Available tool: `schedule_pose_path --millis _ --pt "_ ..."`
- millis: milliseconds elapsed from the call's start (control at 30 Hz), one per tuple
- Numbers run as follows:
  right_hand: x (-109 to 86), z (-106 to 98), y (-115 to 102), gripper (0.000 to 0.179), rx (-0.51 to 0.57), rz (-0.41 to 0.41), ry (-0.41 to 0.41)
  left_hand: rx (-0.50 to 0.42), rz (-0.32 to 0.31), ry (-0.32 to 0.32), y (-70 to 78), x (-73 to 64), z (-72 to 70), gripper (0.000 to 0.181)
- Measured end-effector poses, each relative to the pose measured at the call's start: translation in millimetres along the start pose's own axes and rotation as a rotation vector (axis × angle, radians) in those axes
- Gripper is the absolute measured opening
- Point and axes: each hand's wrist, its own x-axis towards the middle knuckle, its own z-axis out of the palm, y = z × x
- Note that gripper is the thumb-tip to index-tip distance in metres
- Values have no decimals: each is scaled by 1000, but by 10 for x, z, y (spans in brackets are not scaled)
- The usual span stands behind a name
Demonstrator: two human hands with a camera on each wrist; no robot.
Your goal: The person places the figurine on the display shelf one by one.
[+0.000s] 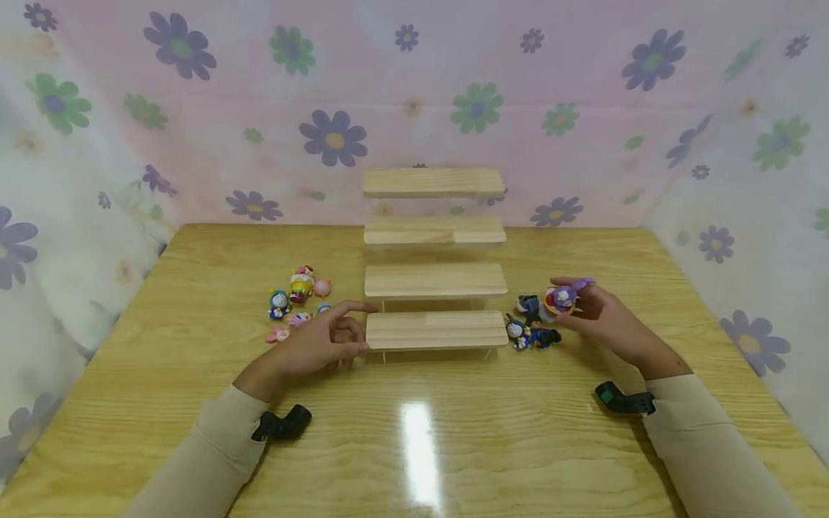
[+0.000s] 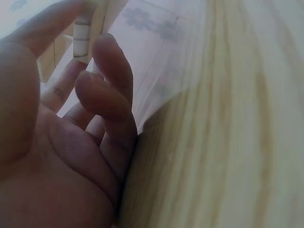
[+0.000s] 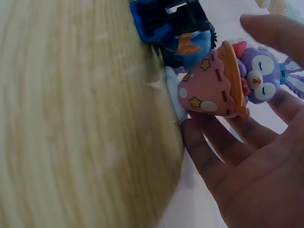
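A four-step wooden stand (image 1: 437,329) rises in the middle of the head view. My left hand (image 1: 320,338) grips the left end of its lowest board, thumb at the front edge, index finger at the back. In the left wrist view its other fingers (image 2: 105,90) curl loosely. My right hand (image 1: 605,320) curves around a purple rabbit figurine in a pink cup (image 3: 209,85). That figurine stands upright on a white base on the table; the right thumb is apart from it, while fingers reach behind the cup. Beside it is a blue-and-black figurine (image 3: 183,35).
Several small figurines (image 1: 301,284) lie left of the stand, some partly hidden by my left hand. More dark blue figurines (image 1: 516,329) are close to the stand's right side. The wood-grain table (image 1: 324,460) meets flower-patterned cloth (image 1: 414,79) behind and at both sides.
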Motion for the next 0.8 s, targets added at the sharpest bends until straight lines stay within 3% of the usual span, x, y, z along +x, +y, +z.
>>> schedule_pose_path --millis 233,800 --pt "14 -3 82 62 -49 -27 -27 -36 0 20 -17 5 36 60" --pt "54 80 36 58 -183 -33 40 -9 40 36 -27 30 65 61"
